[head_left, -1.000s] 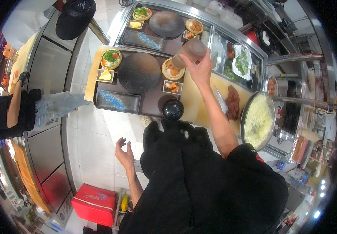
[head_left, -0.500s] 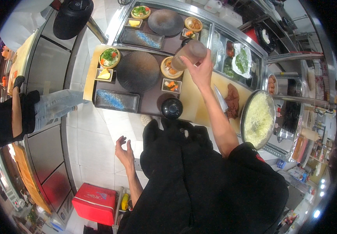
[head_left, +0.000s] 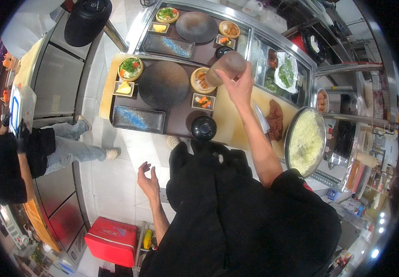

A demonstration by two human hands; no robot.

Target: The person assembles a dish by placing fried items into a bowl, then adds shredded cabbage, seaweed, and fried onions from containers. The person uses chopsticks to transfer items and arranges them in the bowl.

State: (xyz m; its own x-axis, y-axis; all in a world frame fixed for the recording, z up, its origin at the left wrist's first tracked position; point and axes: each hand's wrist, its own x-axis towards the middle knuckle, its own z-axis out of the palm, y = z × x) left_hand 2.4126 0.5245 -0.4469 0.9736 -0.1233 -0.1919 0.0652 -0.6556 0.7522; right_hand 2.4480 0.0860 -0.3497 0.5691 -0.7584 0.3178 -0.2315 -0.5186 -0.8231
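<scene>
In my right hand [head_left: 240, 87] is a brownish translucent squeeze bottle [head_left: 226, 68], tilted down over a round wooden-rimmed dish holding small fried pieces [head_left: 202, 82]. Whether anything flows from the bottle I cannot tell. That dish is on a dark tray [head_left: 181, 119], along with a ribbed dark round plate [head_left: 163, 85], a salad [head_left: 130, 68], a small dish of yellow pieces [head_left: 124, 87], a square dish of orange and white pickles [head_left: 203, 101], a blue-speckled rectangular plate [head_left: 138, 121] and a black bowl [head_left: 203, 128]. Low by my body, my left hand [head_left: 148, 182] is empty, fingers apart.
Right of the tray, a knife [head_left: 261, 117] and browned meat [head_left: 275, 120] lie on a cutting board [head_left: 231, 124], beside a big bowl of shredded cabbage [head_left: 306, 141]. A similar second tray setting lies behind. At the left counter, a co-worker [head_left: 19, 152] holds a white container [head_left: 22, 108].
The bottle has stayed over the dish of fried pieces, with only a slight shift. The co-worker at the left has turned and now holds a white container.
</scene>
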